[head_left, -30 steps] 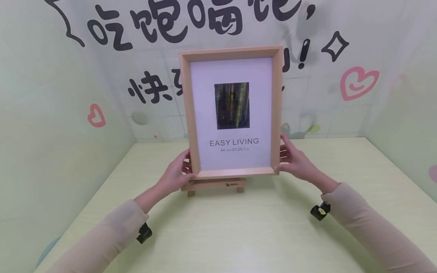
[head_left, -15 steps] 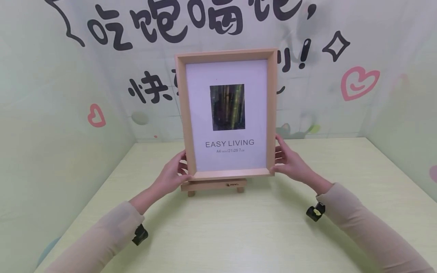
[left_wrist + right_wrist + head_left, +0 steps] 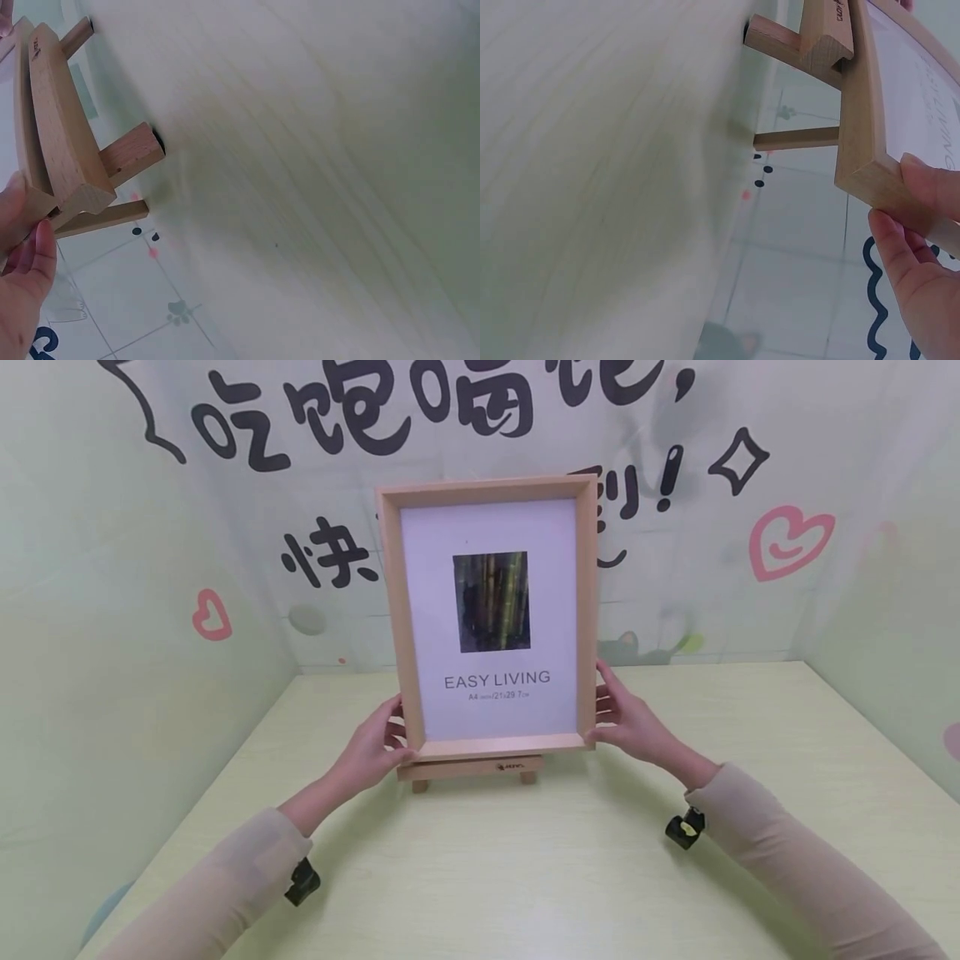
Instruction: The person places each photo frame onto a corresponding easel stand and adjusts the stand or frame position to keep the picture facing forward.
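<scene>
Smooth wood, with paper and cloth.
We see the picture frame in smooth, matt wood, and the small easel in similar bare-looking wood, its fine grain visible. The sheet looks like smooth printed paper. We find the table wood-patterned with a soft sheen, the sleeves of matt cloth, and the wrist devices like hard plastic.

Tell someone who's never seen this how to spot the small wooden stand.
Above the pale table, find the tall picture frame reading EASY LIVING. The stand shows just below its bottom edge, a wooden bar with two leg ends. Unlike the frame, it stands on the table and bears a small dark logo.
</scene>
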A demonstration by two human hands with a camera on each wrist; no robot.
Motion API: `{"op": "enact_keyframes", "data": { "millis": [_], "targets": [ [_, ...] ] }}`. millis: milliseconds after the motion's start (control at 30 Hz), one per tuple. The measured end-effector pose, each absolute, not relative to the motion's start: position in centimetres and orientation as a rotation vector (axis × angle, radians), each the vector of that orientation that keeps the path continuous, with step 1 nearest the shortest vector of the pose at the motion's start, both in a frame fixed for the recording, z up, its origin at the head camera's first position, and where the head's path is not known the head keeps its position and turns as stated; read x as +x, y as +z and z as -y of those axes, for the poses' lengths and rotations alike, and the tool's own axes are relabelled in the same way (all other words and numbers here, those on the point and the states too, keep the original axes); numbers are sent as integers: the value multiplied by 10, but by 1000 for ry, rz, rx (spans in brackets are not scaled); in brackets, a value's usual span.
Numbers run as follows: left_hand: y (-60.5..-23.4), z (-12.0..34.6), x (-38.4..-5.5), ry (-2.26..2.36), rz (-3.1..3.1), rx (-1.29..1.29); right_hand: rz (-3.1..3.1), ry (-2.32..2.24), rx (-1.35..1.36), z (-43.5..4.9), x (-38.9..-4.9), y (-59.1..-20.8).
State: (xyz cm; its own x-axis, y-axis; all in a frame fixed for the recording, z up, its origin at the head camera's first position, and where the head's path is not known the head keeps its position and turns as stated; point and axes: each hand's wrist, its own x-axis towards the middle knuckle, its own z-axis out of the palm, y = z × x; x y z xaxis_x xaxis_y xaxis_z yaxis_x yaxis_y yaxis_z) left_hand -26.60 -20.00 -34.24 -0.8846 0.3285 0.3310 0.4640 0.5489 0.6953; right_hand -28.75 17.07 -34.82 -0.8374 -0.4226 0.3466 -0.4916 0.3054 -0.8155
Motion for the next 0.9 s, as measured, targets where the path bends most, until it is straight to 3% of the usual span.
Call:
{"op": "enact_keyframes", "data": {
  "millis": [900],
  "targets": [
    [-350,216,-266,-1235,2620,-653,2494,1586,876,-154,-287,-351]
  ]
}}
